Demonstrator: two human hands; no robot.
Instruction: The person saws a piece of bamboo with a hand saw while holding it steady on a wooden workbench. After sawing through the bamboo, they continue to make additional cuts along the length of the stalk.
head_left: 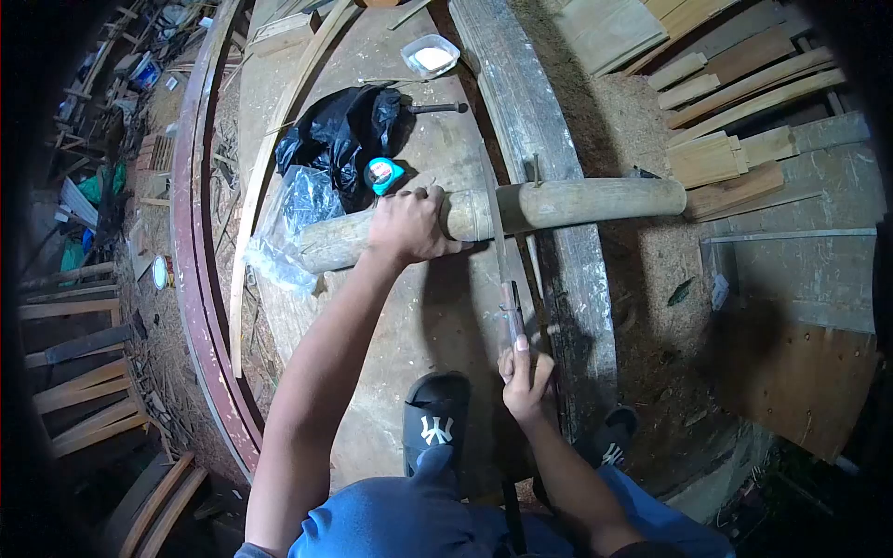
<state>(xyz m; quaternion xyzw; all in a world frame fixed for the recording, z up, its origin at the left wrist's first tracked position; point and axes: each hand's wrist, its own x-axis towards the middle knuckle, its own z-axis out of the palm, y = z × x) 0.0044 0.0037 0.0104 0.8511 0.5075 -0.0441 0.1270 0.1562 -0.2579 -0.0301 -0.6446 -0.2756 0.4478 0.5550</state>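
Observation:
A thick bamboo pole (600, 203) lies crosswise over a wooden board and a weathered beam, its right end jutting past the beam. My left hand (407, 226) is closed over the pole left of the blade, pressing on its top. In my right hand (526, 377), closed around the handle, is a handsaw (499, 246). Its long thin blade points away from me and crosses the bamboo just right of my left hand. Right behind my left fingers sits a turquoise tape measure (382, 176).
Beside the tape measure lie a black plastic bag (335, 139) and a clear plastic bag (279, 256). A plastic tub with white contents (432, 58) stands farther back. The weathered beam (530, 93) runs along the right, with wood offcuts (712, 160) beyond it. My sandalled foot (435, 423) rests on the board.

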